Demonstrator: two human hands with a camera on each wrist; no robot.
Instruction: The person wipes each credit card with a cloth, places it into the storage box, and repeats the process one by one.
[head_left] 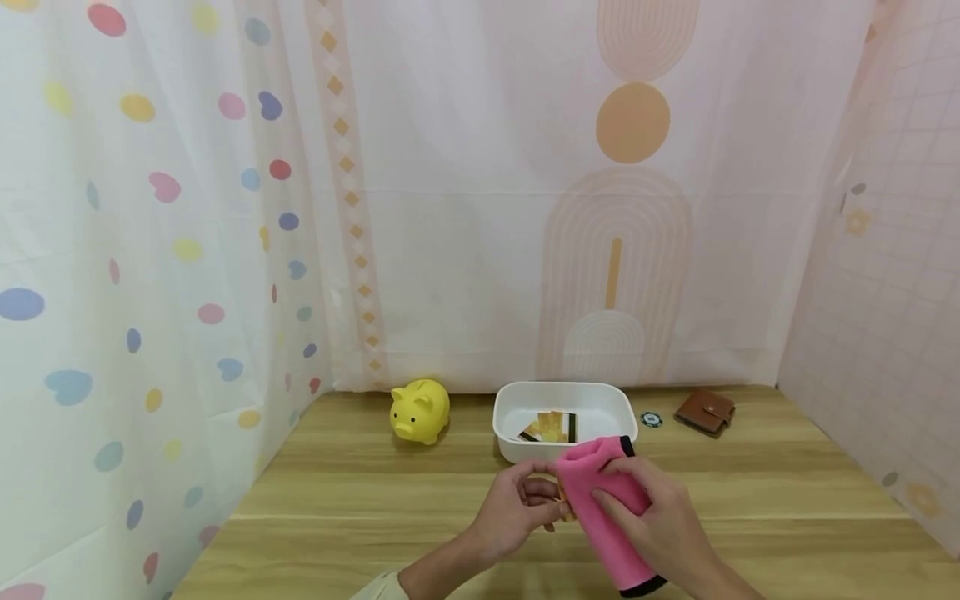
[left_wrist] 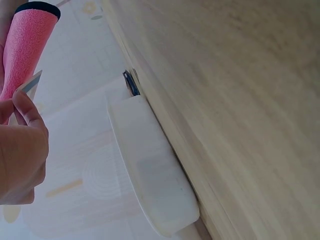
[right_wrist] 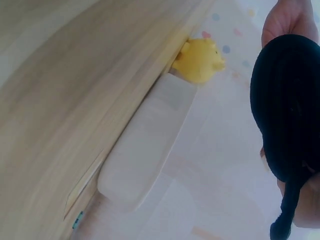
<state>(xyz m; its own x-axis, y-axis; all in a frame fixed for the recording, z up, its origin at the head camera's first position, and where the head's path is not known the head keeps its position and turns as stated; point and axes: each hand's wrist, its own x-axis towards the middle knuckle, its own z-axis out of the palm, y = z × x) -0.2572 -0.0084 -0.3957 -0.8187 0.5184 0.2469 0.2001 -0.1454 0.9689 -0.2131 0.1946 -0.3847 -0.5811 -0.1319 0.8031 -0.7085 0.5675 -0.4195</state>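
- The right hand [head_left: 663, 521] was curled round a pink cloth with black trim [head_left: 603, 508], holding it just above the counter [head_left: 360, 508] near the middle of its front edge.
- The left hand [head_left: 517, 508] pinched a card [left_wrist: 31, 84] by its edge; the card's other side lay tucked against the cloth, mostly hidden in the head view.
- Judging from this, the card was mid-wipe, neither set down nor put away.
- A white tub [head_left: 564, 417] stood just behind the hands, toward the back edge, with at least one more card [head_left: 551, 427] lying inside; whether it was already wiped could not be told.
- A yellow piggy bank [head_left: 420, 410] stood to the tub's left; a round chip [head_left: 651, 419] and a brown wallet [head_left: 705, 411] lay to its right, none touched.
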